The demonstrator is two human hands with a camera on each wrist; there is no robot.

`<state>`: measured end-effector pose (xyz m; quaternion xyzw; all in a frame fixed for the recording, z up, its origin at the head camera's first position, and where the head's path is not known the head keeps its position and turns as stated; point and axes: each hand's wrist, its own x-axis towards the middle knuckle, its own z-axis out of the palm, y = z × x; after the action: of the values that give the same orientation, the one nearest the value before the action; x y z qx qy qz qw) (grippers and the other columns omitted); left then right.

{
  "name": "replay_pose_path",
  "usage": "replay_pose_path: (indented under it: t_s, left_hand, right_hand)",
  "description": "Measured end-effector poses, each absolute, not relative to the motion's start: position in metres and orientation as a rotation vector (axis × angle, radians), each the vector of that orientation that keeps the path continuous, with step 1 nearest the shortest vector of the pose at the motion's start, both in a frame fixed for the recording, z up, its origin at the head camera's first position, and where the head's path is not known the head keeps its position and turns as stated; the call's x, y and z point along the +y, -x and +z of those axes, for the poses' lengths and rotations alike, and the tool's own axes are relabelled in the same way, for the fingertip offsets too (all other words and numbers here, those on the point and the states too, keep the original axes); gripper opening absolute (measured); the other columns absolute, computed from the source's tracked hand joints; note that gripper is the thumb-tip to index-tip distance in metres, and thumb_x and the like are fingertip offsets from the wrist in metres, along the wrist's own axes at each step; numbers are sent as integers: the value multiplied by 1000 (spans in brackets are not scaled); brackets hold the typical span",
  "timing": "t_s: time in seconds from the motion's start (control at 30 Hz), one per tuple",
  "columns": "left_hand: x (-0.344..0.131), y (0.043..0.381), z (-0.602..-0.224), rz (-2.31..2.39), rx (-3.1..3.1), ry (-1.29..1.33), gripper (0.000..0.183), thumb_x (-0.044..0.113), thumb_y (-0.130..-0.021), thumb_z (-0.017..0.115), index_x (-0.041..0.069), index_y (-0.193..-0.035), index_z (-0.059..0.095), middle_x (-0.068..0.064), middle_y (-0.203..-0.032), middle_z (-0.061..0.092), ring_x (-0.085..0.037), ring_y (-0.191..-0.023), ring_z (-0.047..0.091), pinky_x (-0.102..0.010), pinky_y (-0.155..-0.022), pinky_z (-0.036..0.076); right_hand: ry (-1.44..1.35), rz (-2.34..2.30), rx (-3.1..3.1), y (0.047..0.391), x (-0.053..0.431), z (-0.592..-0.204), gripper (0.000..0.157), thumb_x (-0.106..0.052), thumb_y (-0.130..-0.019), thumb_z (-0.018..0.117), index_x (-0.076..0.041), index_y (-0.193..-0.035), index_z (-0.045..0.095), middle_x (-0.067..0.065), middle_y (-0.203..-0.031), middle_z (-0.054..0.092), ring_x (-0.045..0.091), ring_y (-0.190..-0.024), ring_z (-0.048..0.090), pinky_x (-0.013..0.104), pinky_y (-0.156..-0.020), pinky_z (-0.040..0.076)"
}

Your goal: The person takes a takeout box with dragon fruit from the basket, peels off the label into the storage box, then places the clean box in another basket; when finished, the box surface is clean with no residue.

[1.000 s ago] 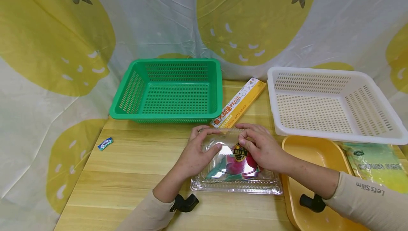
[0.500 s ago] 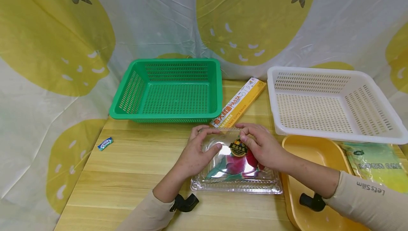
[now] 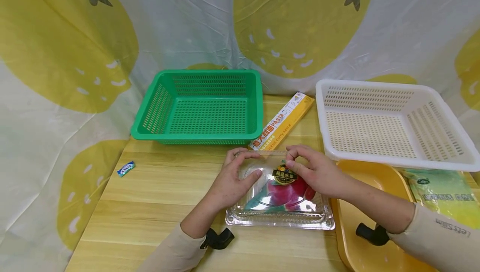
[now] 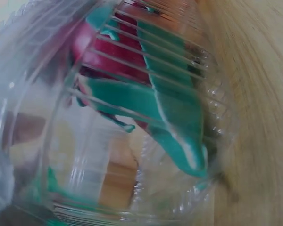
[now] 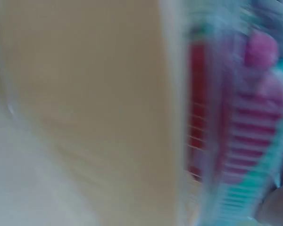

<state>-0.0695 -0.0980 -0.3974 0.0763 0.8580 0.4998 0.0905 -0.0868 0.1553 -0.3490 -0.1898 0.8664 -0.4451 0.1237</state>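
Observation:
In the head view a clear plastic clamshell box (image 3: 279,220) lies on the table, with a black and gold fruit sticker (image 3: 285,176) on its lid. Through the plastic shows a red dragon fruit (image 3: 286,192) with green scales; the left wrist view shows these scales (image 4: 172,103) close up through the ribbed side. My left hand (image 3: 232,180) grips the box's left side, thumb over the lid and fingers at the far edge. My right hand (image 3: 315,170) is bent over the lid's right part, thumb and forefinger tips close together beside the sticker.
A green basket (image 3: 196,136) stands behind to the left, a white basket (image 3: 397,161) behind to the right. Between them lies a pasta box (image 3: 285,120). Right of the clamshell are a yellow tray (image 3: 345,238) and a green-yellow packet (image 3: 442,199). A small wrapped sweet (image 3: 126,168) lies far left.
My right hand has slid slightly right, uncovering more of the sticker. My left hand keeps its place on the box. The head view has shifted a little.

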Motion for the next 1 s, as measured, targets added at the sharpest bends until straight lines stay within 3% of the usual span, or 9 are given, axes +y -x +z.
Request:
replay_pose_path:
  t_s: [0.13,0.2,0.27,0.37,0.47,0.6,0.87,1.0]
  left_hand:
    - [-98,70,-397,1473,2544,-253,40,33,-95,72,33,-134,61,1,-152,36,-35,-141,42,-66,-114,35]
    - [-98,69,-397,1471,2541,-258,41,34,-95,71,32,-134,61,0,-153,35,-36,-141,42,-67,-114,35]
    - [-98,69,-397,1469,2537,-262,41,34,-95,71,32,-135,60,0,-153,35,-36,-141,43,-67,-114,35]
    - [-98,69,-397,1469,2536,-271,42,34,-95,71,31,-135,60,-1,-153,35,-36,-141,43,-67,-113,36]
    - [-99,68,-398,1472,2537,-271,42,34,-95,71,31,-135,60,0,-153,35,-36,-141,43,-67,-113,36]
    - [-99,69,-398,1470,2540,-267,42,35,-95,71,31,-135,60,1,-152,35,-35,-141,43,-66,-114,36]
    - [-99,70,-399,1452,2562,-260,40,33,-95,71,32,-134,60,0,-152,35,-33,-140,44,-63,-115,37]
    - [-99,70,-399,1450,2563,-258,40,33,-95,71,31,-134,61,0,-152,35,-33,-140,43,-62,-115,37]
  right_hand:
    - [584,-1200,2584,81,169,-335,6,-21,-101,64,-20,-95,62,6,-115,70,30,-109,63,44,-93,54]
    - [600,-1144,2630,77,180,-331,6,-21,-100,65,-21,-95,63,-2,-100,67,19,-91,58,31,-77,50]
    - [602,-1092,2680,72,191,-328,5,-22,-99,67,-22,-96,63,-6,-91,64,14,-81,54,27,-69,44]
    - [595,-1028,2744,63,209,-330,7,-21,-98,69,-21,-101,63,-10,-89,64,8,-79,55,24,-68,45]
    - [610,-986,2818,55,228,-336,15,-17,-95,73,-19,-106,62,-13,-92,64,1,-88,59,20,-74,50]
    - [611,-946,2904,47,252,-345,19,-12,-92,75,-23,-102,64,-18,-89,62,-3,-89,58,17,-75,50]
    - [632,-851,2972,40,290,-360,27,-5,-91,73,-27,-96,59,-19,-86,58,-4,-79,53,19,-63,41]
    - [514,-761,2960,35,307,-368,19,-7,-95,70,-22,-95,59,-15,-83,55,-6,-76,51,21,-59,42]
